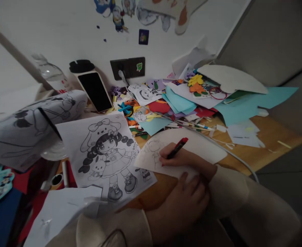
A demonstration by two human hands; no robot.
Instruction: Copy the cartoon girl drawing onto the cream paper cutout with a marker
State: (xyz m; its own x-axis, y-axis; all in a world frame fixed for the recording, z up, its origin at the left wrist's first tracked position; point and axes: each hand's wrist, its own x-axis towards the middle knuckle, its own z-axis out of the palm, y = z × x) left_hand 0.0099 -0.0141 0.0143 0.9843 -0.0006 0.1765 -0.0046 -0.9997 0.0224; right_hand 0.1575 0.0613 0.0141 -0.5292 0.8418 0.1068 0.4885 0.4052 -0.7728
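Note:
My right hand grips a black-and-red marker pen, its red tip down on a rounded white sheet of paper. Faint pencil lines of a small figure show on that sheet, just left of the pen. Below my right wrist, my left hand lies flat with its fingers stretched out over the lower edge of the sheet. To the left is a printed drawing of a girl with braids and a dog-eared hat.
A smartphone leans against a black-lidded cup, beside a clear bottle. Paper scraps and several pens are heaped along the wall. A white cable crosses the wooden table. A curled printed sheet stands at left.

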